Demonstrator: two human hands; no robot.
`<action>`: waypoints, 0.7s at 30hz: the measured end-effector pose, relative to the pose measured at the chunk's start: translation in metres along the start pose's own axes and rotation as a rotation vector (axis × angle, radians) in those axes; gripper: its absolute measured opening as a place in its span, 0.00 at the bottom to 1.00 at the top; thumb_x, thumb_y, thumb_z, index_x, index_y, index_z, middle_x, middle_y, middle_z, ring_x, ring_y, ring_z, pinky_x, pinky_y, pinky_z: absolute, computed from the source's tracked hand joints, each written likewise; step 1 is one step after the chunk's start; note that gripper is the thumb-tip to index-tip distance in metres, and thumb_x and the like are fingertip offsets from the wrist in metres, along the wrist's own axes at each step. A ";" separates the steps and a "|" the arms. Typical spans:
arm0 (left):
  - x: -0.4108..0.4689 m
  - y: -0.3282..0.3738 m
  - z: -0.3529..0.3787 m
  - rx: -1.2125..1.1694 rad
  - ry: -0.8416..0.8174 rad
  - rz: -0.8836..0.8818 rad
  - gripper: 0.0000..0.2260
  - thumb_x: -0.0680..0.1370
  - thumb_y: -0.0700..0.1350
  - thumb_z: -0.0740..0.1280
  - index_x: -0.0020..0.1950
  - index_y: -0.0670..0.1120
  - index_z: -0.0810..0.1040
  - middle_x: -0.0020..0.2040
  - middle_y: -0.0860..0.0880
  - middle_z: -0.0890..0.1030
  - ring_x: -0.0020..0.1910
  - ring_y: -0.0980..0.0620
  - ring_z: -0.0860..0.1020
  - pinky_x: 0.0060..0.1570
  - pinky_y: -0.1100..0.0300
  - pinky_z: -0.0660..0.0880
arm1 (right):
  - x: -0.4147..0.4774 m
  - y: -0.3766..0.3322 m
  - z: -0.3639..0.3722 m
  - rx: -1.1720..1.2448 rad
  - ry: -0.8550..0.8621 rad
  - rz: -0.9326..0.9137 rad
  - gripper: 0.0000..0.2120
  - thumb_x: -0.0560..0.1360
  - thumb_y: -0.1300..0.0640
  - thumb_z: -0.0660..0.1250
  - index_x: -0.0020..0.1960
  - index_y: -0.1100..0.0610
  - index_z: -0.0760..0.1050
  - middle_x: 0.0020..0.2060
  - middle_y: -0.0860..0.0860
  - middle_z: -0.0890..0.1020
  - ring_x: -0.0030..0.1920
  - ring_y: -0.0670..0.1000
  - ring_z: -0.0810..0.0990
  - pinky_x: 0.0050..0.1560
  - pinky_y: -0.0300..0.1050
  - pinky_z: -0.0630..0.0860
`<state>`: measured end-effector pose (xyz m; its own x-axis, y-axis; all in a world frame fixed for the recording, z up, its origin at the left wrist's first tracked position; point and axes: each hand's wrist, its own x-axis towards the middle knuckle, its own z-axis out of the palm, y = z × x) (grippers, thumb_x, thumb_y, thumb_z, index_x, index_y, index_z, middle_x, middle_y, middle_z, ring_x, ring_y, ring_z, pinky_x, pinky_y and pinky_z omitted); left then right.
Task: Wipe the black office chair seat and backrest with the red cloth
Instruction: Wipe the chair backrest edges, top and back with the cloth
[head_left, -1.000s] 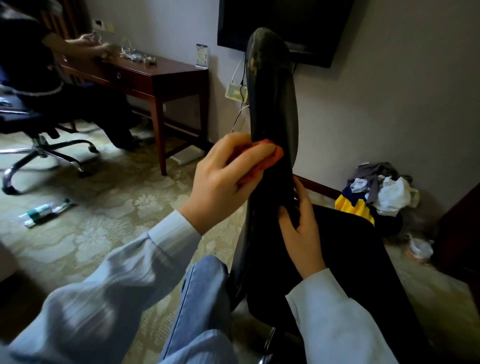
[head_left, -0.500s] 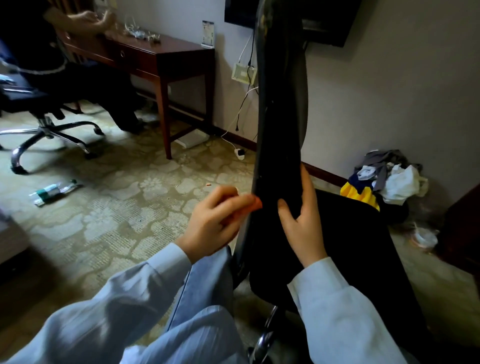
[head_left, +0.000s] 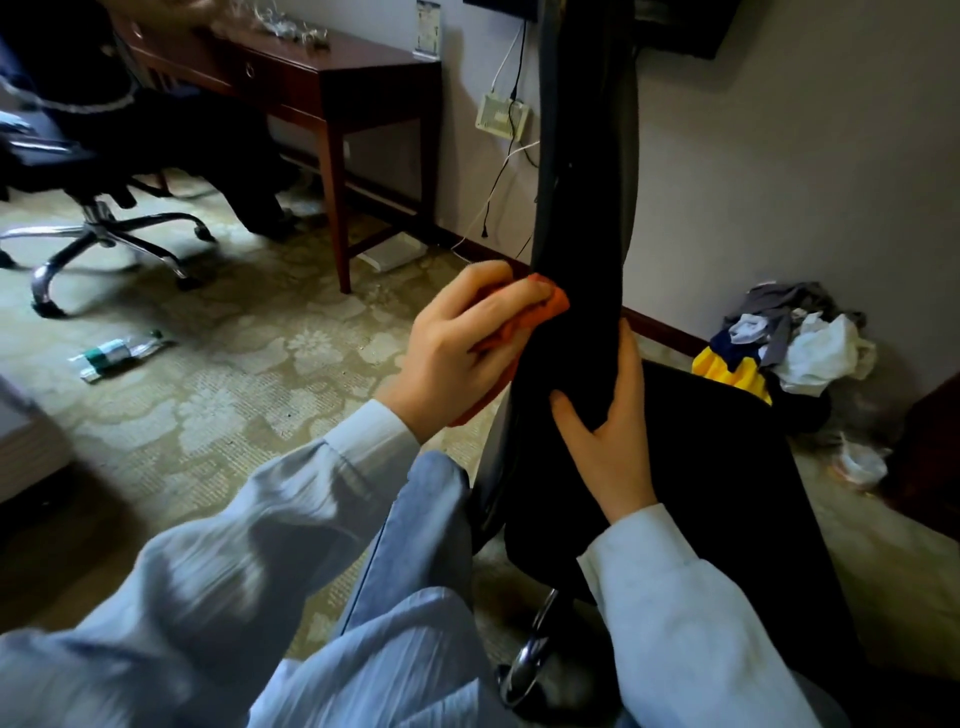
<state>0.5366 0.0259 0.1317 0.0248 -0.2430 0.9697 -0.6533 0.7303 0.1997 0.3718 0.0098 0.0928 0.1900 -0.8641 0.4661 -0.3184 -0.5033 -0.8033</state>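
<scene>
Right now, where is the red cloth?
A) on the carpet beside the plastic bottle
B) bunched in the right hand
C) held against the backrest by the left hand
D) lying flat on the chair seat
C: the left hand holds the red cloth against the side of the black backrest, while the right hand grips the backrest with no cloth in it.

Left hand (head_left: 467, 343) grips the red cloth (head_left: 540, 317), fingers (head_left: 498, 293) bent; right hand (head_left: 608, 431) clasps the backrest (head_left: 582, 208), thumb spread.
</scene>
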 end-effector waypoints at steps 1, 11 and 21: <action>-0.009 -0.001 0.000 0.007 -0.023 -0.003 0.09 0.78 0.38 0.66 0.58 0.44 0.75 0.52 0.46 0.72 0.49 0.54 0.75 0.50 0.64 0.73 | -0.001 0.000 0.001 0.004 0.002 0.004 0.37 0.74 0.60 0.68 0.71 0.39 0.51 0.74 0.50 0.61 0.74 0.47 0.59 0.72 0.56 0.62; -0.104 -0.006 -0.019 0.092 -0.467 -0.138 0.11 0.79 0.45 0.65 0.61 0.54 0.75 0.53 0.51 0.73 0.45 0.51 0.78 0.40 0.56 0.77 | -0.014 0.013 -0.001 -0.078 -0.010 -0.037 0.37 0.74 0.62 0.69 0.75 0.48 0.52 0.74 0.52 0.60 0.74 0.46 0.58 0.73 0.48 0.59; -0.019 0.004 -0.004 0.021 -0.018 -0.035 0.11 0.76 0.37 0.68 0.57 0.45 0.76 0.52 0.47 0.72 0.45 0.49 0.78 0.45 0.59 0.76 | -0.027 0.023 0.003 -0.008 -0.009 0.153 0.40 0.73 0.58 0.70 0.74 0.39 0.49 0.74 0.47 0.59 0.72 0.43 0.57 0.72 0.51 0.61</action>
<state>0.5367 0.0362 0.1143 0.0345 -0.2799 0.9594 -0.6679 0.7077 0.2305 0.3624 0.0214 0.0602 0.1468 -0.9307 0.3351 -0.3515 -0.3657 -0.8618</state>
